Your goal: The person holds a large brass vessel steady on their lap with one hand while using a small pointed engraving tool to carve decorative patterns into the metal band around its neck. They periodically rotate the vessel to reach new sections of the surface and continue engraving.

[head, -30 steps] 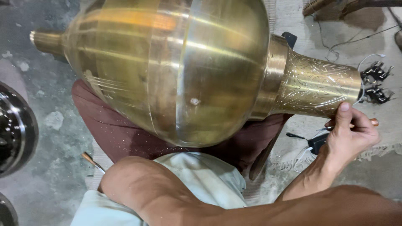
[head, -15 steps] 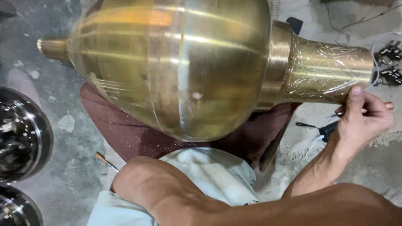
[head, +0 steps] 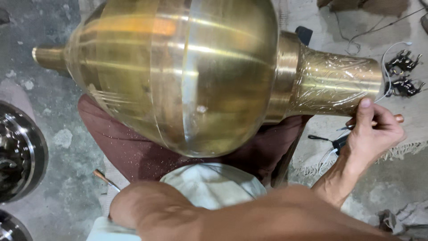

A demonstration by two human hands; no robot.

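A big polished brass vessel (head: 187,76) lies on its side across my lap, on a maroon cloth (head: 133,149). Its small foot (head: 47,58) points left and its engraved neck (head: 339,82) points right. My right hand (head: 372,134) is below the neck's rim, thumb pressed against the engraved surface. Its fingers are closed around a thin tool with a brownish end (head: 398,118). My left hand is hidden. Bare skin of a bent limb (head: 187,214) fills the bottom of the view, over a white cloth (head: 209,187).
Two dark shiny metal bowls (head: 18,151) (head: 9,227) sit at the left edge on the grey floor. Black metal clips (head: 403,73) and a white wire lie at the right. A fringed mat (head: 401,154), a black tool (head: 334,140) and a thin rod (head: 104,178) lie nearby.
The view has drifted a little, bringing more of the dark bowls in at the left. My right hand has stayed at the neck with the tool in it.
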